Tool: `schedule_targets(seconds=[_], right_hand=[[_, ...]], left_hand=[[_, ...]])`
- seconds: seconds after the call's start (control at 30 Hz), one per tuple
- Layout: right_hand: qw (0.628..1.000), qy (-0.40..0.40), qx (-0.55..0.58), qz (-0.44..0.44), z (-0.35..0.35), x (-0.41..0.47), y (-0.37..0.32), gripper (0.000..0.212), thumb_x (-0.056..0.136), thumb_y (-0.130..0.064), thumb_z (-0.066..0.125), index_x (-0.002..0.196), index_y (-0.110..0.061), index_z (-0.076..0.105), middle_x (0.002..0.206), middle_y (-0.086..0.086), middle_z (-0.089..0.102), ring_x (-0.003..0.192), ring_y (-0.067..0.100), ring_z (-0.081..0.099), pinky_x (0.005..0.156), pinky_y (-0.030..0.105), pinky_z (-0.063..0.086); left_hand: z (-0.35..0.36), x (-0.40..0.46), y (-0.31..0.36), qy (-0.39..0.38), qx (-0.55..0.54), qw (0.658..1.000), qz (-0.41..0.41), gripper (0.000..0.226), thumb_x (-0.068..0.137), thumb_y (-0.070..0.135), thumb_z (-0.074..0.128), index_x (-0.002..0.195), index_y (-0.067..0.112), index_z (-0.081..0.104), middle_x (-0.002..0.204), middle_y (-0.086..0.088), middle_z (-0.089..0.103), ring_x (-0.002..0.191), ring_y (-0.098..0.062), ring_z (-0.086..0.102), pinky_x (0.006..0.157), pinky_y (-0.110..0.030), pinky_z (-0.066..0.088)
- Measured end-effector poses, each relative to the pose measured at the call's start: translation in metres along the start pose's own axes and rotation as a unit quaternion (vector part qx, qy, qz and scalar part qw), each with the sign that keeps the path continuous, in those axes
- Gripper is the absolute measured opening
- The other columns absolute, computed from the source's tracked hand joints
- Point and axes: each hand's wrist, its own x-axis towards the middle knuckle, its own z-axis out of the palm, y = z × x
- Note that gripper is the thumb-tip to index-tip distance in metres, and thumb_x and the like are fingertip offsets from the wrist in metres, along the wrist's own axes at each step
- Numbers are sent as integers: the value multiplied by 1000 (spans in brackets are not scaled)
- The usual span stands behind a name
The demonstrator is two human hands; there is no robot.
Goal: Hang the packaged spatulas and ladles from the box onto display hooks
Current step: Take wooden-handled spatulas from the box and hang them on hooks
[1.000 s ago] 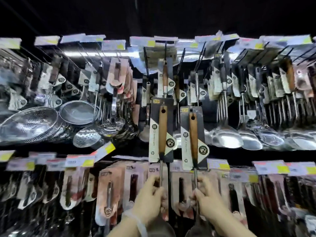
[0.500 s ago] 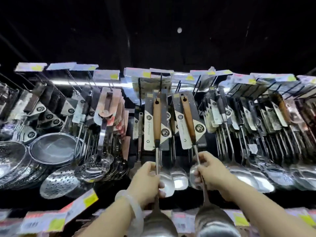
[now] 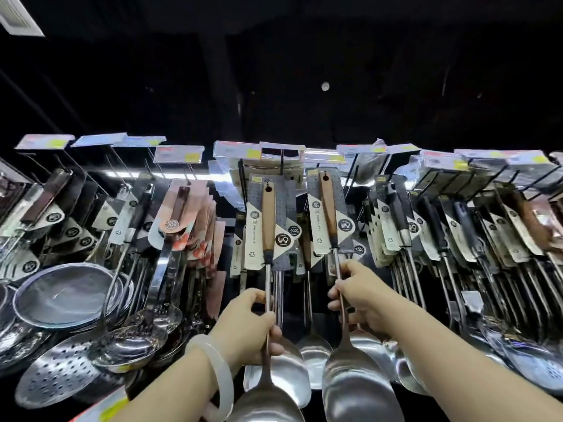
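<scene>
I hold two packaged steel utensils with wooden handles up against the top row of the display. My left hand (image 3: 248, 327) grips the metal shaft of the left spatula (image 3: 268, 220), whose card top sits just under a black hook (image 3: 281, 161). My right hand (image 3: 356, 296) grips the shaft of the right spatula (image 3: 327, 205), its handle hole high near the neighbouring hooks. Both shiny blades hang below my hands at the bottom of the view. Whether either card is on a hook cannot be told. The box is out of sight.
Packed rows of hanging ladles (image 3: 457, 226) fill the right side. Strainers and skimmers (image 3: 70, 296) hang at left, with pink-carded utensils (image 3: 195, 226) beside them. Price tags (image 3: 178, 153) line the hook ends. A dark ceiling is above.
Both hands raised the two utensils from the lower shelf level up to the top hook row. The camera tilted upward with them.
</scene>
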Motion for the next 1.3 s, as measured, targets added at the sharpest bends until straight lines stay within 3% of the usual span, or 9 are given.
schedule_targets(seconds=[0.1,0.27,0.43,0.73,0.87,1.0,1.2,1.3], right_hand=[[1000,1,13,-3,4,13,-1,32,93,-2,23,105,-22,45,72,4,53,56,17,53,67,35,39],[999,9,35,-14,9,31,-5,42,93,-4,23,124,-25,40,71,5,54,57,18,52,66,36,44],[999,6,47,-4,14,38,-3,45,93,-4,24,131,-23,39,76,8,53,58,19,50,59,31,46],[999,18,41,-10,25,50,1,39,89,-3,22,108,-23,49,72,5,53,54,17,49,65,33,43],[999,11,48,-15,33,50,12,39,92,-4,23,110,-26,49,74,6,53,52,15,49,56,27,41],[998,-2,66,-16,38,50,21,37,93,-3,24,107,-26,50,74,7,53,58,18,51,58,31,46],[994,14,94,-49,42,47,20,34,95,-4,26,109,-25,50,74,6,53,53,15,50,49,23,38],[993,15,109,-48,37,51,11,35,95,-5,24,110,-24,50,70,4,52,52,16,49,52,25,40]], left_hand=[[1,0,4,-1,13,1000,8,21,95,4,38,91,20,51,60,-9,53,47,-23,52,36,-19,41],[0,-3,7,-1,25,1000,12,20,95,3,37,97,17,51,61,-10,51,50,-23,50,35,-17,40],[-6,-3,7,0,39,999,15,19,96,5,38,98,20,50,65,-11,52,53,-24,51,35,-17,40],[-7,-4,10,-17,30,999,15,19,97,3,38,97,18,50,69,-14,51,54,-24,50,36,-18,42],[-8,-2,10,-19,27,999,16,18,96,3,39,100,18,50,69,-14,51,53,-24,50,37,-19,45],[-10,-1,10,-21,22,999,16,18,97,3,38,102,15,49,66,-13,50,51,-23,48,37,-19,45],[-10,0,10,-25,17,999,32,20,96,0,36,109,11,48,66,-14,48,52,-23,46,35,-16,44],[-9,1,9,-24,28,999,33,20,97,2,37,108,13,49,65,-11,50,52,-23,49,40,-20,45]])
